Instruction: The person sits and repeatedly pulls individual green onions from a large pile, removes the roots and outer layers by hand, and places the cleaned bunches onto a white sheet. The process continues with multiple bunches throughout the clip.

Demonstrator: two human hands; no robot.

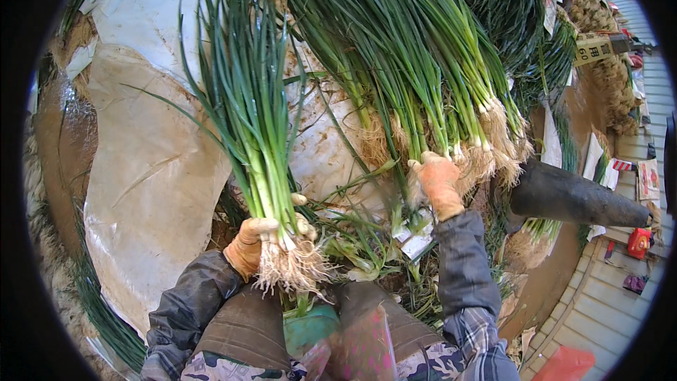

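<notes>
My left hand (254, 243), in an orange glove with pale fingertips, is closed around the lower stalks of a bunch of green onions (262, 169). The bunch stands leaves-up in the view, its stringy roots hanging just below the glove. My right hand (438, 180), gloved alike, is at the root end of a large pile of green onions (391, 53) lying on a soiled white sheet. Its fingers touch the stalk bases; whether they grip any stalk cannot be told. Some roots beside that hand are blurred.
Stripped leaves and scraps (365, 248) lie between my boots and the sheet (153, 143). A dark rubber boot or sleeve (576, 196) reaches in from the right. More onions (502, 5) are heaped at the top right. Muddy ground (550, 286) shows beyond, with a red packet (639, 242).
</notes>
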